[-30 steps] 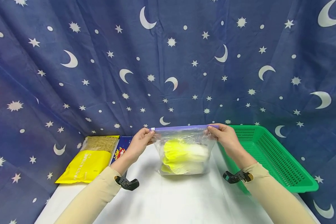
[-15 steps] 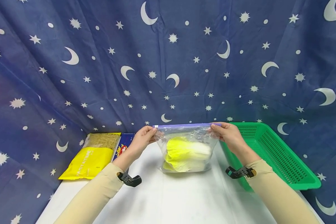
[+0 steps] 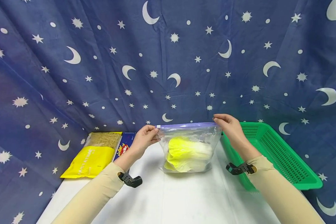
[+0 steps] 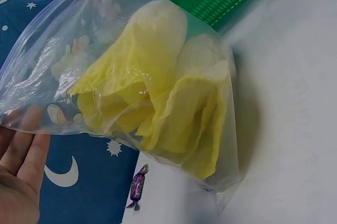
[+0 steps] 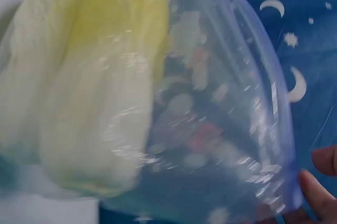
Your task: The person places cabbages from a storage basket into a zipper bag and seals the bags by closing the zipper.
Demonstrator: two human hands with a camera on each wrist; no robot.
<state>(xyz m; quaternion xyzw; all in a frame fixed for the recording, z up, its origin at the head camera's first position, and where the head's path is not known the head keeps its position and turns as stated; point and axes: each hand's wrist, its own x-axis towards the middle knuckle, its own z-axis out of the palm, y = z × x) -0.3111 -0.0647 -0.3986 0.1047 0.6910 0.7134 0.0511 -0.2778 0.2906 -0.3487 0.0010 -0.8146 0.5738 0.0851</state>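
A clear zip bag (image 3: 190, 132) with a purple zip strip (image 3: 190, 125) stands mid-table, with pale yellow and white napa cabbage (image 3: 189, 152) inside. My left hand (image 3: 143, 140) pinches the bag's top left corner, right beside the white slider (image 3: 158, 126). In the left wrist view, fingers of that hand (image 4: 23, 166) lie behind the clear film. My right hand (image 3: 231, 130) is at the top right corner, thumb and forefinger just above the strip. The right wrist view has its thumb (image 5: 325, 161) and forefinger (image 5: 315, 190) apart, beside the strip's end, other fingertips behind the film.
To the left lie a yellow pasta bag (image 3: 93, 157) and a blue pasta box (image 3: 126, 144). A green plastic basket (image 3: 280, 155) stands on the right. Visible in the left wrist view is a purple wrapped candy (image 4: 137, 187). A starry blue curtain (image 3: 168, 62) hangs behind the table.
My right hand has let go of the zip strip's right end and lifted slightly up from it. The left hand keeps its pinch on the left corner. The camera view has shifted slightly.
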